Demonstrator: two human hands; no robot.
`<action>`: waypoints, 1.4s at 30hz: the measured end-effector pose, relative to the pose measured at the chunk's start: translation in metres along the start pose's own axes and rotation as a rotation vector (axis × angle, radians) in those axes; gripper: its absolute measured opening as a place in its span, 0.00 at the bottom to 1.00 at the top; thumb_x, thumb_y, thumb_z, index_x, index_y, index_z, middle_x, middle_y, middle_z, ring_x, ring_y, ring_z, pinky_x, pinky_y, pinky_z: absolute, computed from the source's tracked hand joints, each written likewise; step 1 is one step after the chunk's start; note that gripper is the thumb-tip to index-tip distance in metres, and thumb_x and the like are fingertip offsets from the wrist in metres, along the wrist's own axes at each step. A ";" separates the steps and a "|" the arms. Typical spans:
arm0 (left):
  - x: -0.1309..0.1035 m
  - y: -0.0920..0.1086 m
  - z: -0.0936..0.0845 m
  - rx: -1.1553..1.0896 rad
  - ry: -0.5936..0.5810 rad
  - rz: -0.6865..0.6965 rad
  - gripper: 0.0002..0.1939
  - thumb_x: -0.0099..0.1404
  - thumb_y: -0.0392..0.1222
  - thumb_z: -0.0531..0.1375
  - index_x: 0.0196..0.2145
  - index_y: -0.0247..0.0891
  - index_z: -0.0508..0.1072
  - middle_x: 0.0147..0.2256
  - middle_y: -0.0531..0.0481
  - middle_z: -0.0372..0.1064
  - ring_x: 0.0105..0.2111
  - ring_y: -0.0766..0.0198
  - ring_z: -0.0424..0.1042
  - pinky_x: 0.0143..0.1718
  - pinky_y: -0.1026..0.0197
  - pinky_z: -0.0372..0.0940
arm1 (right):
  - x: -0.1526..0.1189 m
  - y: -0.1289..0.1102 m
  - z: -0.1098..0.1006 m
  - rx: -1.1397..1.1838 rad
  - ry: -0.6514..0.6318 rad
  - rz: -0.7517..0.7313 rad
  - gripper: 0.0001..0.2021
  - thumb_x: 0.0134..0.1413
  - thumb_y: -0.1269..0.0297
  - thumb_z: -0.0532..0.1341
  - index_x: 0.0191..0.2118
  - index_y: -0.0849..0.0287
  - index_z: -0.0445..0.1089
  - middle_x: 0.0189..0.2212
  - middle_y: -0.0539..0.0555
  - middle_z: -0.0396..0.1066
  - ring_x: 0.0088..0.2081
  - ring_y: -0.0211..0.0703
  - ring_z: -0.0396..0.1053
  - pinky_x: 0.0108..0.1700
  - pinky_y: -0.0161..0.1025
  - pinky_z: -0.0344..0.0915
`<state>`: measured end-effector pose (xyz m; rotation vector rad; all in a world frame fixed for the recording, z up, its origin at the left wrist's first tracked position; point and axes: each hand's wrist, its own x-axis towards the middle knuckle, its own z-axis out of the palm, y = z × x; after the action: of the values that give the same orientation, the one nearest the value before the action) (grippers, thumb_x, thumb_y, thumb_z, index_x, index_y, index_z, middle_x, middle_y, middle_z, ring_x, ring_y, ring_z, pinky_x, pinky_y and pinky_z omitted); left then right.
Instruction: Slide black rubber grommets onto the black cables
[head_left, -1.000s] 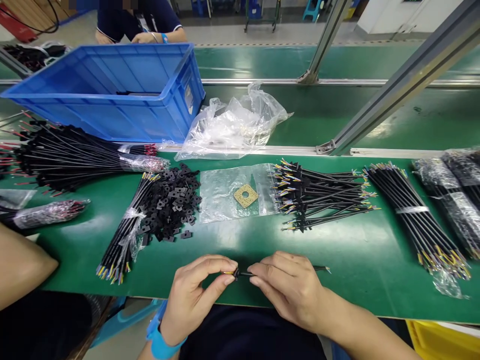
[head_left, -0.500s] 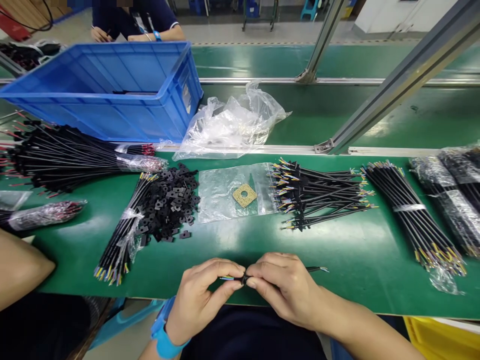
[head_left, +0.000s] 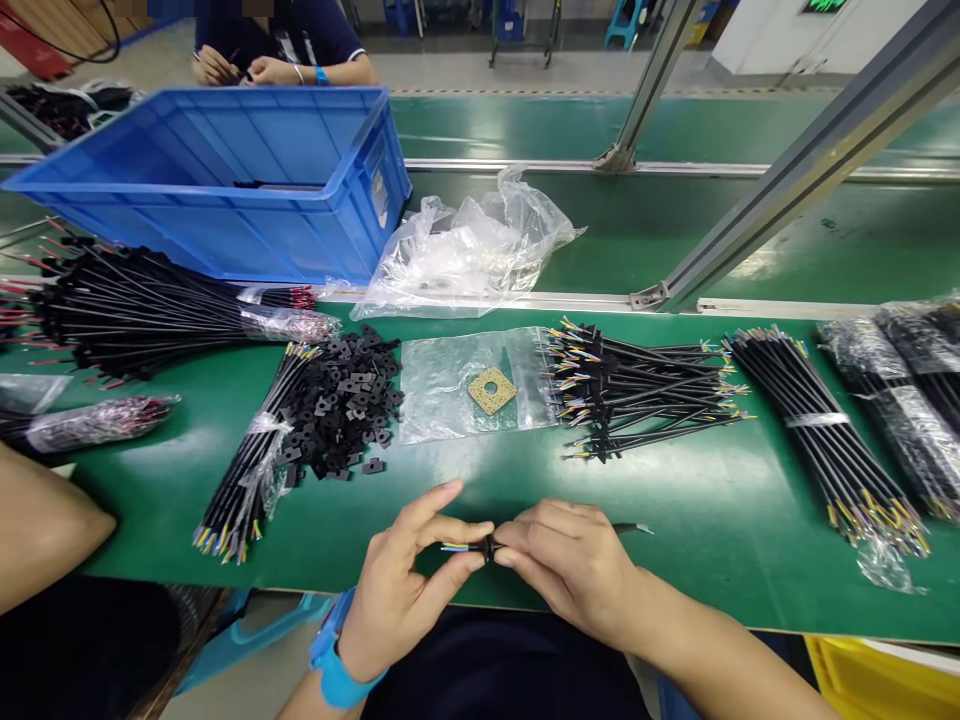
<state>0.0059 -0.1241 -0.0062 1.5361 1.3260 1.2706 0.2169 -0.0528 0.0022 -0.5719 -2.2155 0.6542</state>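
Near the table's front edge, my left hand [head_left: 420, 570] pinches a small black part [head_left: 489, 548] on a black cable between thumb and a finger, its index finger raised. Coloured wire ends [head_left: 454, 547] stick out on the left. My right hand [head_left: 566, 560] grips the same cable from the right, its fingertips against the black part. The cable's far end [head_left: 634, 527] shows beyond my right hand. Ahead lie a clear plastic bag [head_left: 435, 390] with a yellowish square pad [head_left: 492, 390] on it, and a pile of small black parts [head_left: 341, 405].
Cables with black parts [head_left: 637, 385] lie right of the bag, a tied bundle [head_left: 825, 430] farther right. Another bundle [head_left: 251, 460] lies left. Behind stand a blue crate [head_left: 247, 230], crumpled plastic [head_left: 465, 255] and a metal post [head_left: 795, 160]. A person's elbow [head_left: 52, 520] reaches in at left.
My left index finger has lifted off the cable and now points up. The cable's far end has shifted slightly up and left. Across the table, a person's hands have come closer together.
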 end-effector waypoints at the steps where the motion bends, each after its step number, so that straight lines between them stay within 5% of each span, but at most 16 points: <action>1: -0.001 0.000 0.002 -0.045 0.024 -0.026 0.31 0.69 0.35 0.68 0.66 0.50 0.68 0.41 0.51 0.86 0.40 0.61 0.86 0.44 0.64 0.79 | 0.000 0.000 -0.002 -0.055 0.035 -0.044 0.10 0.77 0.67 0.56 0.45 0.63 0.74 0.31 0.53 0.80 0.28 0.38 0.74 0.32 0.36 0.70; 6: -0.001 0.011 0.012 -0.242 0.076 -0.131 0.12 0.65 0.48 0.72 0.45 0.44 0.83 0.33 0.50 0.84 0.32 0.62 0.84 0.36 0.67 0.79 | -0.003 -0.003 -0.015 -0.187 0.085 -0.195 0.08 0.71 0.73 0.61 0.51 0.69 0.75 0.35 0.58 0.81 0.32 0.41 0.76 0.31 0.38 0.70; 10: 0.002 0.021 0.018 -0.200 0.144 -0.158 0.13 0.61 0.52 0.74 0.33 0.41 0.84 0.25 0.52 0.79 0.24 0.67 0.79 0.29 0.71 0.75 | -0.005 -0.004 -0.020 -0.233 0.079 -0.248 0.10 0.69 0.74 0.62 0.51 0.72 0.76 0.35 0.59 0.82 0.34 0.42 0.76 0.30 0.38 0.70; 18: 0.010 0.029 0.020 -0.044 0.140 -0.110 0.13 0.60 0.51 0.75 0.29 0.39 0.83 0.24 0.51 0.80 0.22 0.66 0.78 0.27 0.70 0.75 | -0.005 -0.007 -0.017 -0.111 0.110 -0.150 0.06 0.73 0.72 0.60 0.47 0.67 0.75 0.31 0.56 0.80 0.28 0.39 0.74 0.31 0.37 0.72; 26: 0.005 0.013 0.015 0.056 0.091 -0.055 0.11 0.60 0.50 0.75 0.28 0.42 0.82 0.25 0.51 0.81 0.21 0.63 0.79 0.24 0.70 0.74 | -0.011 0.000 -0.012 -0.135 0.068 -0.123 0.08 0.73 0.66 0.62 0.42 0.64 0.77 0.31 0.51 0.79 0.29 0.34 0.75 0.34 0.33 0.73; 30: 0.004 -0.003 0.019 0.059 -0.023 -0.077 0.07 0.65 0.49 0.71 0.33 0.44 0.86 0.30 0.48 0.84 0.26 0.59 0.83 0.29 0.67 0.77 | -0.022 0.011 -0.020 -0.219 0.086 -0.151 0.07 0.73 0.66 0.62 0.45 0.64 0.78 0.31 0.50 0.80 0.30 0.34 0.75 0.34 0.34 0.71; 37: 0.007 -0.007 0.053 -0.352 -0.148 -0.488 0.22 0.67 0.63 0.65 0.39 0.41 0.87 0.28 0.43 0.82 0.26 0.56 0.81 0.30 0.58 0.79 | -0.047 0.022 -0.055 -0.270 0.145 -0.200 0.07 0.73 0.68 0.63 0.48 0.65 0.77 0.32 0.51 0.80 0.29 0.35 0.72 0.29 0.38 0.63; 42: 0.020 -0.025 0.054 -0.291 -0.269 -0.416 0.25 0.69 0.62 0.64 0.54 0.44 0.82 0.49 0.37 0.84 0.40 0.49 0.85 0.37 0.57 0.81 | -0.053 0.062 -0.094 -0.531 0.055 -0.104 0.13 0.73 0.73 0.58 0.57 0.64 0.74 0.40 0.56 0.81 0.36 0.39 0.74 0.36 0.39 0.67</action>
<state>0.0515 -0.0954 -0.0386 1.1104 1.1509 0.9102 0.3329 -0.0099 -0.0075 -0.7168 -2.3488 -0.0163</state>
